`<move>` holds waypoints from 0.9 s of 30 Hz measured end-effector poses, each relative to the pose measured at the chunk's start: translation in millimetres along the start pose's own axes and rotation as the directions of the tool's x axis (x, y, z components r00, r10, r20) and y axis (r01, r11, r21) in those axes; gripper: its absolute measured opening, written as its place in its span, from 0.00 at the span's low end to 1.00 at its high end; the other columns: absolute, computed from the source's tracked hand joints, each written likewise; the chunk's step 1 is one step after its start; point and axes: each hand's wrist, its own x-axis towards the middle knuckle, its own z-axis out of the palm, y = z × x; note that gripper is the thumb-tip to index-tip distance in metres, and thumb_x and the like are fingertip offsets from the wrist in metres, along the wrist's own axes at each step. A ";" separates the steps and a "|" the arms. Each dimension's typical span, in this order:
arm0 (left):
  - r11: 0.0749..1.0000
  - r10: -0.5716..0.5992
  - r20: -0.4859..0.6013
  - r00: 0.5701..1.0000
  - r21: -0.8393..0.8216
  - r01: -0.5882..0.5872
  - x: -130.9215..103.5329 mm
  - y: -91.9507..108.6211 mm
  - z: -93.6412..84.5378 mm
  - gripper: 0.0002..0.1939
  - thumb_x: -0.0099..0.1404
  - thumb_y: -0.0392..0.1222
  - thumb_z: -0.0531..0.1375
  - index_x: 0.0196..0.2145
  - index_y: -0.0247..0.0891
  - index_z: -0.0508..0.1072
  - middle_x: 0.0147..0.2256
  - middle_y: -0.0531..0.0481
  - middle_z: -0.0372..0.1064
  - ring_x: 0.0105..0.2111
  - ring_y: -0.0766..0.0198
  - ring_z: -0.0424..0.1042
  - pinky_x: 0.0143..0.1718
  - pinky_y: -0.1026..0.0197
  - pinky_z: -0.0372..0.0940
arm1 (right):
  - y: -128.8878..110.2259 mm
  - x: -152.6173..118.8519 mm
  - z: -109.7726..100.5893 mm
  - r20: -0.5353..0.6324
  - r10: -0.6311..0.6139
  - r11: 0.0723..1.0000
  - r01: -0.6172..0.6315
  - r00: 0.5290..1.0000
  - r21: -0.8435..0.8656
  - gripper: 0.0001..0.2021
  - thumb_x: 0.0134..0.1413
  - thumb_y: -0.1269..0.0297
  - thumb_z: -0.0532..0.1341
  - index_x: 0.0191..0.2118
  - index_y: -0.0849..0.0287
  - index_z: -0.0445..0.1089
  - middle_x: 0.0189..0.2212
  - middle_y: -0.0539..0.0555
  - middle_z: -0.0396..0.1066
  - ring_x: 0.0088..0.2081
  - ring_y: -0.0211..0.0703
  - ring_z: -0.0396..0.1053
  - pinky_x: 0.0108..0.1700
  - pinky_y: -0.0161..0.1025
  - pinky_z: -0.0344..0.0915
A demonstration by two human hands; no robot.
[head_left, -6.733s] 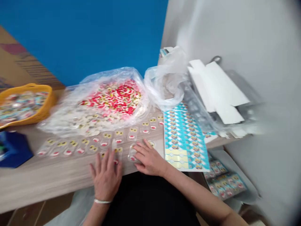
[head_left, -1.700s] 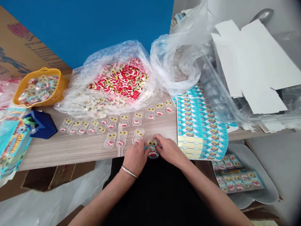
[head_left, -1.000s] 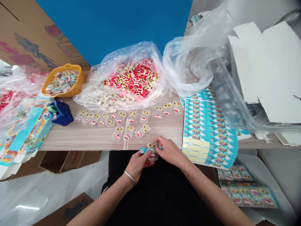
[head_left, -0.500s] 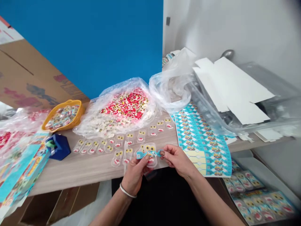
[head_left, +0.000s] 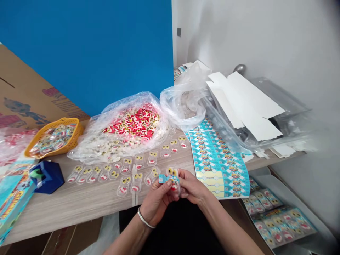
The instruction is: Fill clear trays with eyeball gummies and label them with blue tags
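Observation:
Between my hands is a small clear blister pack [head_left: 171, 170] with two yellow eye candies and a red-and-white piece in it. A blue printed sticker label [head_left: 162, 178] lies across its middle, its left end sticking out past the edge. My left hand [head_left: 156, 200] is closed on the pack from the left, thumb on the label. From the right, my right hand [head_left: 191, 186] pinches the pack's edge with the label's other end; its fingertips are partly hidden. Beside them on the table lie several more filled blister packs [head_left: 136, 181], and a sticker sheet [head_left: 236, 169] with some labels peeled away.
A clear bag of loose red, white and yellow candies [head_left: 132, 122] rests behind the packs. At left stand a yellow basket [head_left: 77, 136] of packs, a blue tape dispenser [head_left: 50, 177] and a printed box [head_left: 20, 198]. White card pieces [head_left: 249, 102] top a clear bin at right.
My right hand has moved left against the pack, bringing the label's right end to its edge. The pack is now more upright and turned. The view has shifted slightly right.

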 end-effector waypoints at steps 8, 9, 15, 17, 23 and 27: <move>0.970 0.211 -0.270 0.940 0.180 -0.166 15.3 -8.3 2.7 0.20 0.50 0.48 0.72 0.38 0.34 0.76 0.31 0.49 0.76 0.25 0.68 0.70 0.29 0.63 0.69 | -13.1 -12.0 4.8 -0.247 -0.430 0.837 0.281 0.868 -0.468 0.15 0.54 0.51 0.65 0.36 0.59 0.72 0.30 0.50 0.70 0.33 0.37 0.65 0.37 0.34 0.62; 0.962 0.219 -0.245 0.945 0.216 -0.167 16.1 -9.3 4.0 0.21 0.51 0.49 0.71 0.38 0.34 0.76 0.31 0.49 0.76 0.26 0.68 0.70 0.30 0.63 0.69 | -14.0 -14.6 5.3 -0.222 -0.441 0.814 0.284 0.869 -0.506 0.14 0.54 0.52 0.65 0.36 0.58 0.72 0.30 0.50 0.70 0.33 0.38 0.65 0.38 0.35 0.62; 0.956 0.246 -0.212 0.946 0.211 -0.202 11.9 -4.3 1.8 0.16 0.56 0.49 0.68 0.37 0.38 0.73 0.32 0.52 0.73 0.30 0.67 0.72 0.33 0.63 0.68 | -13.5 -23.6 0.4 -0.304 -0.422 0.854 0.262 0.854 -0.449 0.14 0.53 0.51 0.67 0.33 0.58 0.71 0.27 0.49 0.71 0.30 0.38 0.64 0.33 0.34 0.60; 0.961 0.260 -0.208 0.943 0.156 -0.230 10.7 -0.3 -1.5 0.13 0.56 0.47 0.69 0.32 0.37 0.72 0.29 0.54 0.71 0.29 0.69 0.71 0.34 0.65 0.67 | -13.1 -25.5 -0.4 -0.309 -0.403 0.877 0.267 0.862 -0.399 0.14 0.51 0.52 0.68 0.33 0.58 0.71 0.29 0.50 0.73 0.30 0.38 0.66 0.34 0.34 0.61; 0.990 0.120 -0.141 0.983 -0.057 -0.129 10.2 2.2 -4.1 0.13 0.52 0.43 0.72 0.29 0.35 0.73 0.25 0.54 0.68 0.25 0.71 0.68 0.32 0.66 0.64 | -9.0 -26.5 7.0 -0.275 -0.331 0.931 0.266 0.903 -0.249 0.14 0.49 0.54 0.70 0.34 0.58 0.73 0.30 0.51 0.75 0.31 0.39 0.68 0.36 0.35 0.64; 0.994 -0.009 -0.043 0.999 -0.113 0.004 9.8 0.0 -1.9 0.13 0.51 0.42 0.72 0.30 0.33 0.75 0.28 0.50 0.72 0.27 0.69 0.69 0.34 0.65 0.65 | -3.6 -22.5 12.9 -0.235 -0.279 0.952 0.235 0.931 -0.198 0.14 0.48 0.53 0.70 0.33 0.59 0.74 0.28 0.51 0.75 0.29 0.38 0.68 0.35 0.35 0.64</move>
